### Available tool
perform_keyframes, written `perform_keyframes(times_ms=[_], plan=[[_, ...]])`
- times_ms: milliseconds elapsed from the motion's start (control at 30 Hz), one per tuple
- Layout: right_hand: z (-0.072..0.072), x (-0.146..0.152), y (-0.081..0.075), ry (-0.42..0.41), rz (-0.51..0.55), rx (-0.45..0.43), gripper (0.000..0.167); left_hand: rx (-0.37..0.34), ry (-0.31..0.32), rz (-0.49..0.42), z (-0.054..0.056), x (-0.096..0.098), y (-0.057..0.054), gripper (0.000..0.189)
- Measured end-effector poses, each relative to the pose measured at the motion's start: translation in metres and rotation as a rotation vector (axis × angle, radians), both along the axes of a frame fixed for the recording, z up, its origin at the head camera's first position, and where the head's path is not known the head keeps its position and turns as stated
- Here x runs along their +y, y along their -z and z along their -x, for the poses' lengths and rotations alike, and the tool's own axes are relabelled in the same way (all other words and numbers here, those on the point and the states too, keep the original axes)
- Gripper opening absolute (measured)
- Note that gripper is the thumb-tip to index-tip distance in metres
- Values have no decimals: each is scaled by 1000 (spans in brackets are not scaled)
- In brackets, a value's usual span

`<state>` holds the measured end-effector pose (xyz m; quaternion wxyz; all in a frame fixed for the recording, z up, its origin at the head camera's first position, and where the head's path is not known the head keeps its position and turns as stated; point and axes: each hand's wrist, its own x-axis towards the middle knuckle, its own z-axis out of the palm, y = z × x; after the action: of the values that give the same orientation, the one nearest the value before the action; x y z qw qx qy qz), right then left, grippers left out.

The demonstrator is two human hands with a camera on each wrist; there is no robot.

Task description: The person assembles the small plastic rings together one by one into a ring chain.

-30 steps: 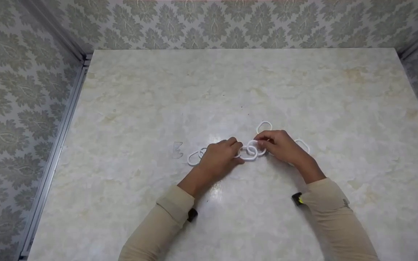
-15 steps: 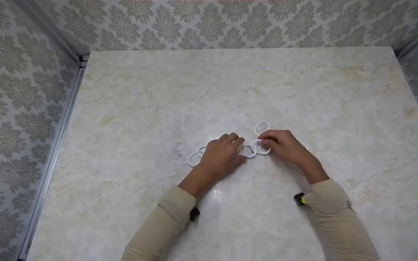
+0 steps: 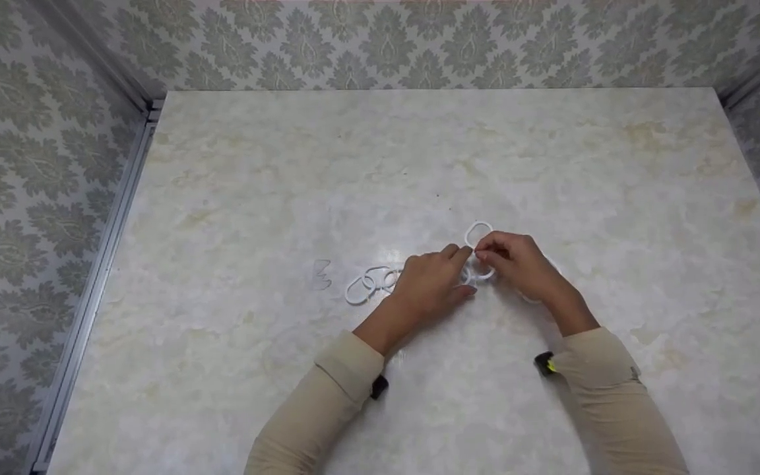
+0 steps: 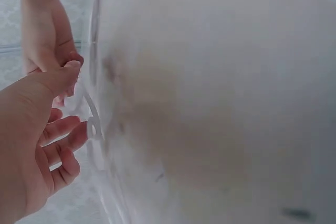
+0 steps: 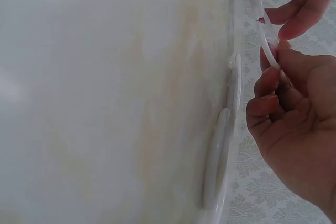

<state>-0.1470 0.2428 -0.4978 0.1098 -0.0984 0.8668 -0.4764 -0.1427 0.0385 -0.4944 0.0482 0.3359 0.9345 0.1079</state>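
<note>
My right hand (image 3: 522,267) pinches a white oval plastic chain link (image 5: 266,45) between thumb and fingertips, holding it just off the table. My left hand (image 3: 429,284) reaches over the same link from the left; in the right wrist view its thumb and fingers lie on either side of it. In the left wrist view, the fingertips of both hands meet. Joined white links (image 3: 358,290) trail out from under the left hand, lying on the table. The links between the hands are partly hidden.
A loose-looking white link (image 3: 479,225) lies just beyond the right hand. More white links (image 5: 216,156) lie beside and under the right forearm, partly covered. A clear, jagged-edged shape (image 3: 322,274) is left of the chain on the marbled table (image 3: 287,171). Patterned walls surround the table.
My left hand has moved right along the chain, up to the right hand, uncovering more links behind it. My right hand stays near the same spot, still pinching the link.
</note>
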Motion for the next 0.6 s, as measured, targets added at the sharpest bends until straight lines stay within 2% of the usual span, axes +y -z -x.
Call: perform_keyframes(times_ms=[267, 433, 600], plan=[[1, 1, 0, 2, 5, 6, 15, 13, 13, 19, -1, 2, 12, 55], [2, 0, 2, 13, 0, 6, 16, 70, 18, 4, -2, 3, 15, 50], [3, -1, 4, 22, 45, -18, 15, 128, 12, -28, -2, 3, 20, 45]])
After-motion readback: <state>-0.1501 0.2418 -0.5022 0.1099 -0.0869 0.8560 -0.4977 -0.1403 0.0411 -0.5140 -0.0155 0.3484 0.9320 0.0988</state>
